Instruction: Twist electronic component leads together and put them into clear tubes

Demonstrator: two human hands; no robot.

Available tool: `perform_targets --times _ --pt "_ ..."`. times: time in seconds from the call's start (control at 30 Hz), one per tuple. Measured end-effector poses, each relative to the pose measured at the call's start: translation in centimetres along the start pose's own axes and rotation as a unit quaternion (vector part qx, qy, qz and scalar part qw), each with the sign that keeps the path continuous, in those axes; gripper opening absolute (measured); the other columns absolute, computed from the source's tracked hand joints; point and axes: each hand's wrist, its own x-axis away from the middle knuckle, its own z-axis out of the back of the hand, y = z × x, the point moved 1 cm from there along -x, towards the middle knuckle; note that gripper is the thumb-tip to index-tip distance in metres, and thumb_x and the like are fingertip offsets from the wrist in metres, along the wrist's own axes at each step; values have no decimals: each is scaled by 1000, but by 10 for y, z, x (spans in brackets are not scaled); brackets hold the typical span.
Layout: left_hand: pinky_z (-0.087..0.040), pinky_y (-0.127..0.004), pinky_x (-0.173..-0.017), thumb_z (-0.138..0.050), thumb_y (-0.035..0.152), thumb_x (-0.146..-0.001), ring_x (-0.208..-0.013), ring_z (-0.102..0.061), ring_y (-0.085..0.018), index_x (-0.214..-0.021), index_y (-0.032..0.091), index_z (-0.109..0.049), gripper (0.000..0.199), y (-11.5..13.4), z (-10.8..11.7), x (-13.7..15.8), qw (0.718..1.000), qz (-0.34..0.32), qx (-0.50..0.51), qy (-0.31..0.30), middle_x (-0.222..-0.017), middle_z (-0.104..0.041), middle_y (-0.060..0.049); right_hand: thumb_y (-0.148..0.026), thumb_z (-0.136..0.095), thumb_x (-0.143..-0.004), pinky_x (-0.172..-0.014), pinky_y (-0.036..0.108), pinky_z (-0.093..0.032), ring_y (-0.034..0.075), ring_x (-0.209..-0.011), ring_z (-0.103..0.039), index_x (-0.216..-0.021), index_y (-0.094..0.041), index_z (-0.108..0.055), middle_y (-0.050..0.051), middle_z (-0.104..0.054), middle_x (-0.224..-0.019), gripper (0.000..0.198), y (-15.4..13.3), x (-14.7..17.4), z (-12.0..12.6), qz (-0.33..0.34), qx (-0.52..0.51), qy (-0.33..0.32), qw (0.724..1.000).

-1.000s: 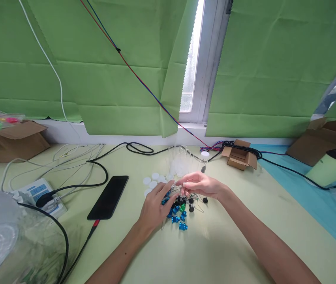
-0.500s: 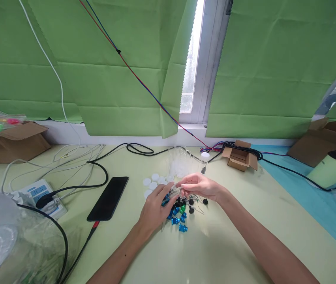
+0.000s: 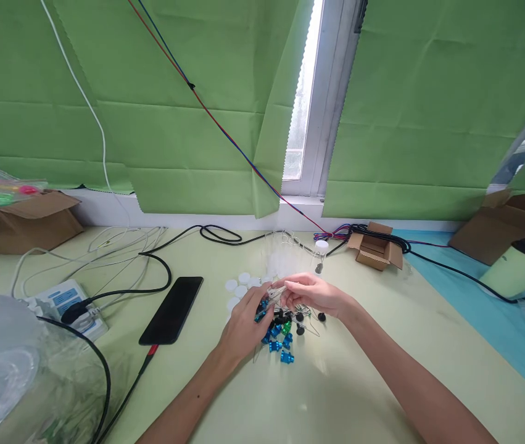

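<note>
My left hand [image 3: 246, 320] is curled over the left side of a small pile, thumb and fingers closing on a thin metal wire piece [image 3: 275, 293]. Opposite it, my right hand [image 3: 311, 292] pinches the same thin piece with bent fingers; its exact shape is too fine to make out. Blue metallic fittings [image 3: 287, 357] lie below and between the hands, some partly covered by my left thumb. Among them are a green fitting [image 3: 286, 328], black round-headed pieces [image 3: 300, 329] and bent thin wires. White round caps [image 3: 231, 285] lie behind my left hand.
Clear jars stand behind the hands, beside a white-capped vial [image 3: 321, 248]. A black phone [image 3: 172, 310] lies left, near a power strip [image 3: 70, 302] and cables. Right of centre is a small open carton [image 3: 377, 251]; farther right is a green tumbler [image 3: 519, 265].
The view has shifted slightly. My fingers have moved a little around the thin wire piece, and more of the blue fitting beside my left thumb shows. The pile looks the same.
</note>
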Motion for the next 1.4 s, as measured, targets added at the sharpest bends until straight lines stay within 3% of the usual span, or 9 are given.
perform_targets --times 0.27,0.53,0.7,1.0,1.4 --pt "-55 -33 -77 -55 32 -94 -89 -67 -21 -122 20 -56 31 -4 4 -3 1000 20 -18 -9 -99 -70 -6 -45 -68 -86 -66 27 -45 13 -69 -59 -110 -13 -71 7 -67 -78 40 -4 6 -6 15 -43 74 996" --pt "-54 -29 -66 -57 39 -92 -77 -66 -18 -114 21 -62 29 -9 0 -1 998 25 -14 -60 -93 -69 -4 -50 -67 -85 -60 26 -40 11 -60 -50 -103 -16 -71 3 -62 -72 39 40 21 -22 102 -116 218 964" --pt "-53 -29 -65 -58 38 -92 -80 -64 -19 -113 22 -64 27 -9 1 -1 998 8 -11 -66 -90 -67 -4 -49 -66 -87 -57 26 -38 11 -59 -50 -103 -17 -71 4 -63 -75 37 52 27 -25 106 -132 213 962" --pt "-51 -35 -80 -57 33 -93 -93 -61 -22 -120 23 -63 29 -16 -1 0 999 -30 2 -33 -101 -67 -7 -48 -70 -84 -59 27 -39 12 -60 -51 -103 -18 -72 6 -66 -78 35 50 29 -26 108 -146 196 964" --pt "-50 -36 -81 -57 29 -93 -92 -60 -22 -118 22 -63 26 -14 0 -1 999 -37 -5 -28 -100 -67 -7 -47 -71 -84 -62 28 -39 12 -63 -51 -105 -19 -71 6 -66 -79 35 53 30 -24 107 -137 194 966"
